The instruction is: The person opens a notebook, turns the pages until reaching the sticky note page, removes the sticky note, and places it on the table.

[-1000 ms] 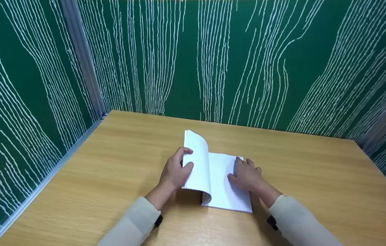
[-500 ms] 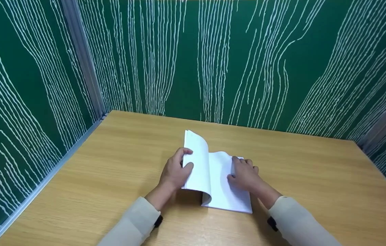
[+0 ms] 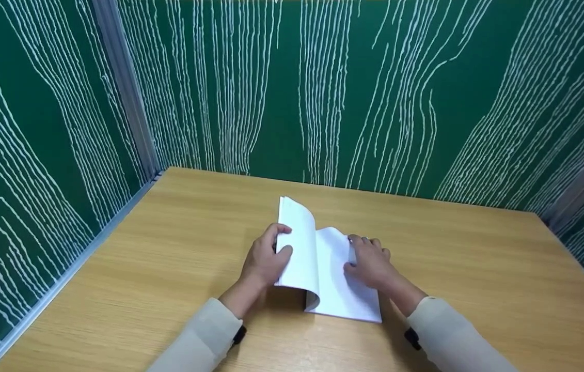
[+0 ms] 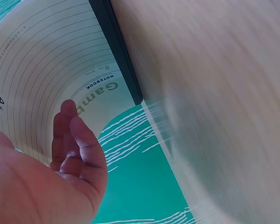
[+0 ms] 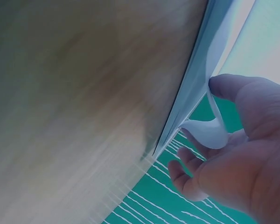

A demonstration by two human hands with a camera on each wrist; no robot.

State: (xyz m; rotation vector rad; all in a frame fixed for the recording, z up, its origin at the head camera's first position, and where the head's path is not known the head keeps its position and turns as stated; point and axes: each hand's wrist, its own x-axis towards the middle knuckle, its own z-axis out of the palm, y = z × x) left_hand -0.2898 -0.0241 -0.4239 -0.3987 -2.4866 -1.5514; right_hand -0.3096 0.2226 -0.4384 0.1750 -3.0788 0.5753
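Note:
A notebook (image 3: 343, 294) lies open on the table, its right half flat. My left hand (image 3: 266, 260) grips the raised left part by its outer edge, thumb on the white page and fingers behind. That part stands up and curves toward the spine. In the left wrist view the cover (image 4: 46, 51) shows printed lines and the word NOTEBOOK, beside a dark spine (image 4: 115, 49). At the right edge my right hand (image 3: 373, 262) pinches a page between thumb and fingers. This page (image 5: 209, 134) bends up from the stack in the right wrist view.
The wooden table (image 3: 183, 227) carries the notebook near its front middle. Green panels (image 3: 281, 103) with wavy white lines stand behind it and at both sides, joined by grey corner posts (image 3: 126, 88). Dark straps (image 3: 412, 338) sit at both wrists.
My right hand's fingers have drawn inward a little, and the far right corner of the top page has bowed up and moved left. My left hand holds still.

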